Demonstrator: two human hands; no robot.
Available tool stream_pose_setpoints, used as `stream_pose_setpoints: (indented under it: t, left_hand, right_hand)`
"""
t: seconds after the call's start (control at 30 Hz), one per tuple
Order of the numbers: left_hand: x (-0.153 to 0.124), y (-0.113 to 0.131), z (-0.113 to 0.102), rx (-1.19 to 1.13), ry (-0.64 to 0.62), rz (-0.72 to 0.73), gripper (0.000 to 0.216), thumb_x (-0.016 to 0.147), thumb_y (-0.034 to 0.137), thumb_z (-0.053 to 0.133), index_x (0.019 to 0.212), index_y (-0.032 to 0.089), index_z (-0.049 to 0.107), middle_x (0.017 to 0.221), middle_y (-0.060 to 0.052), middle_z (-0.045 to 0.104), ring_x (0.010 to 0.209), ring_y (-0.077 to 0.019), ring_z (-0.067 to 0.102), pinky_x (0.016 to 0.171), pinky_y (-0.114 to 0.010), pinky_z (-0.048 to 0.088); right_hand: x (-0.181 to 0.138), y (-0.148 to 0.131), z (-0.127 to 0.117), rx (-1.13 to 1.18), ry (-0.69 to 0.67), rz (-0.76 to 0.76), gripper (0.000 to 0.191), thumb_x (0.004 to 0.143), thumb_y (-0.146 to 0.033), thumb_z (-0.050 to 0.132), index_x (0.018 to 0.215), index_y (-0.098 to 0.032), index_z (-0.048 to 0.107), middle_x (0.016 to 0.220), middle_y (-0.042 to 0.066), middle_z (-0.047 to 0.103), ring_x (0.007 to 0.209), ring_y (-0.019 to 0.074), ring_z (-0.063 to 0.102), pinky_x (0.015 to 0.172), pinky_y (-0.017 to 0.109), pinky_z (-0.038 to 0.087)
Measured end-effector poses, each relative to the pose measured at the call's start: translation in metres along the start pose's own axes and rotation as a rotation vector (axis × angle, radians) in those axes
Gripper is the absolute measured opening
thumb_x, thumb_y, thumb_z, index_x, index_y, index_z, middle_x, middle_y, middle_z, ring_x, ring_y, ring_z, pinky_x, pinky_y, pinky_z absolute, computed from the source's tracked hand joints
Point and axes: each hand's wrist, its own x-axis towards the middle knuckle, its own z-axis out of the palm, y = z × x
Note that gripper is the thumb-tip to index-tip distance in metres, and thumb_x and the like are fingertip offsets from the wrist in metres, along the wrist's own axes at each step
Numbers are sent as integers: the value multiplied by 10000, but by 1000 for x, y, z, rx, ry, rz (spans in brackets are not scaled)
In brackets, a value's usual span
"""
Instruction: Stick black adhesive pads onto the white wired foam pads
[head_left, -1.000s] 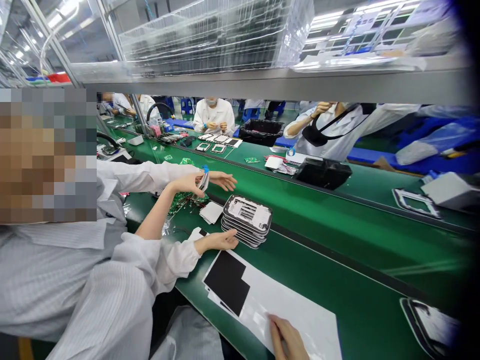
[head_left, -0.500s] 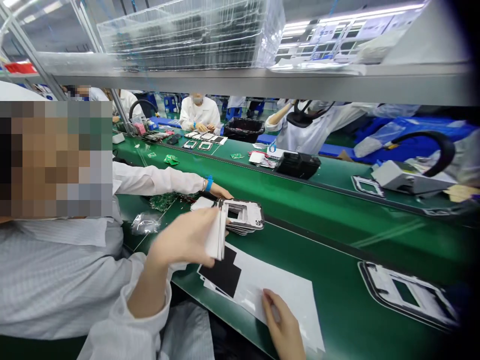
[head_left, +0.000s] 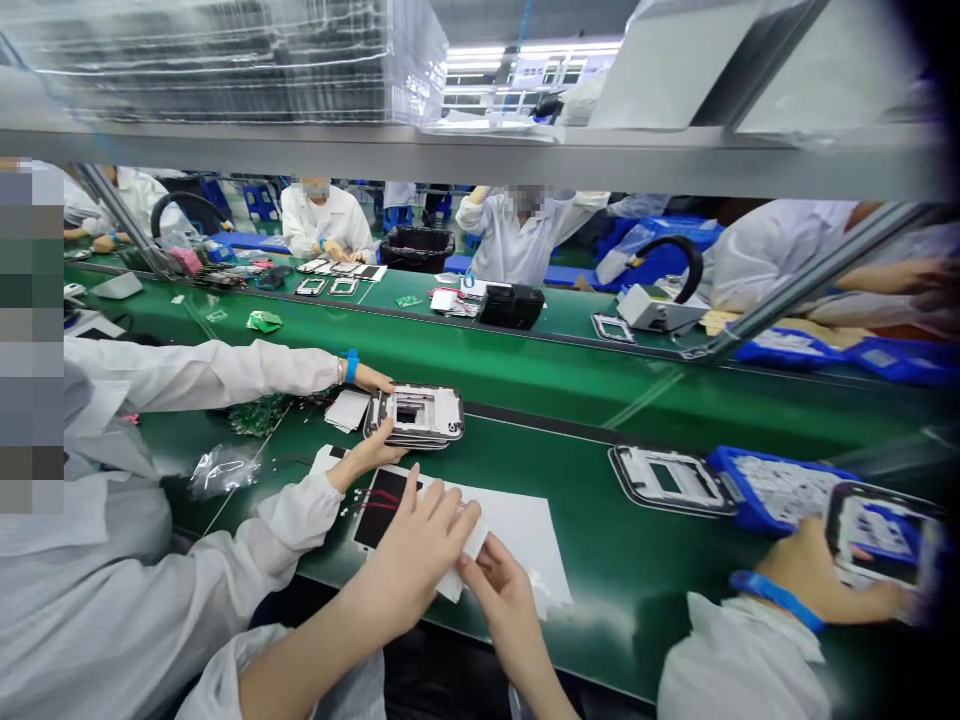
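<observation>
My left hand (head_left: pixel 420 545) is closed over a small stack of flat white rectangular pieces (head_left: pixel 475 540), its back towards me. At the stack's near right corner, my right hand (head_left: pixel 510 595) has its thumb and fingers bent onto the pieces; part of the grip is hidden. Thin red and black wires (head_left: pixel 384 496) show just beyond my left hand; whether they belong to the stack I cannot tell. Beneath both hands lie white sheets (head_left: pixel 525 520) and a black rectangular panel (head_left: pixel 373 520) on the green bench.
At left, a co-worker's hands hold a pile of white-and-black device frames (head_left: pixel 420 415). A clear plastic bag (head_left: pixel 223 470) lies nearby. To the right are more frames (head_left: pixel 671 480), a blue bin (head_left: pixel 780 485) and another co-worker's hand (head_left: pixel 817 575) with a frame. A shelf (head_left: pixel 495 160) crosses above.
My left hand has brought the white stack down and right to my right hand, which now touches it. The view has turned right, bringing in the right-hand co-worker's arm and the blue bin.
</observation>
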Motion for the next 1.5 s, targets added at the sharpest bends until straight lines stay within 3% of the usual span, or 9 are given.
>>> stream_pose_setpoints:
  t: [0.27,0.43,0.5,0.6,0.7,0.87,1.17,1.27,1.5]
  left_hand:
    - [-14,1,51,-36,479,60,769,708,-14,522,1401,296,399,1504,-54,269,1446,-354,-54,1131,-564,-83]
    - [-38,6,71,-561,610,68,414,684,101,636,1088,190,617,1108,-119,524,1164,-305,441,1081,-503,255]
    - [-43,5,83,-1011,578,-57,102,707,118,665,787,182,656,813,-69,549,853,-222,512,902,-403,393]
    - [-39,-2,105,-1656,479,-349,181,751,238,706,610,185,606,643,-19,513,668,-154,453,720,-314,382]
    - [-30,-13,119,-1918,412,-459,289,755,438,689,955,233,651,815,-23,597,753,-157,537,722,-286,396]
    - [-22,-25,117,-2194,116,-280,1084,524,609,813,1435,280,327,1029,-72,645,895,-251,632,789,-343,440]
    - [-8,-42,86,-1946,-120,74,922,435,338,929,1238,271,483,1173,-67,544,1015,-237,564,830,-314,430]
    - [-3,-45,72,-1782,-113,31,932,360,229,944,1178,269,501,1131,-29,516,964,-188,539,809,-274,433]
    - [12,-45,71,-1914,30,-195,870,439,134,904,1177,267,464,1130,-45,529,847,-151,572,729,-259,456]
  right_hand:
    - [13,11,-26,92,56,127,374,731,-430,779,1020,-202,713,924,66,759,908,255,688,804,329,537]
    - [16,19,-44,184,72,258,456,747,-381,776,1138,-168,676,953,81,759,937,274,693,834,372,532]
    - [16,19,-48,222,80,281,442,768,-367,759,1149,-158,672,972,89,756,982,281,682,857,384,526]
    - [16,15,-49,308,11,318,400,793,-351,734,1138,-154,684,996,103,751,1005,285,676,885,401,513]
    - [14,13,-41,389,-138,392,389,776,-350,745,1105,-145,701,972,121,750,961,295,690,868,422,514]
    - [14,19,-19,476,-314,493,338,752,-338,769,1019,-139,711,906,105,750,899,272,699,828,385,514]
    - [21,35,-14,482,-330,456,363,717,-306,816,1024,-173,676,875,64,737,804,213,701,780,323,509]
    - [26,41,-15,472,-231,438,314,669,-318,850,888,-179,672,770,32,717,705,189,686,725,309,521]
    - [32,43,-21,161,-78,259,487,753,-360,775,1153,-239,525,910,53,712,884,229,673,895,392,481]
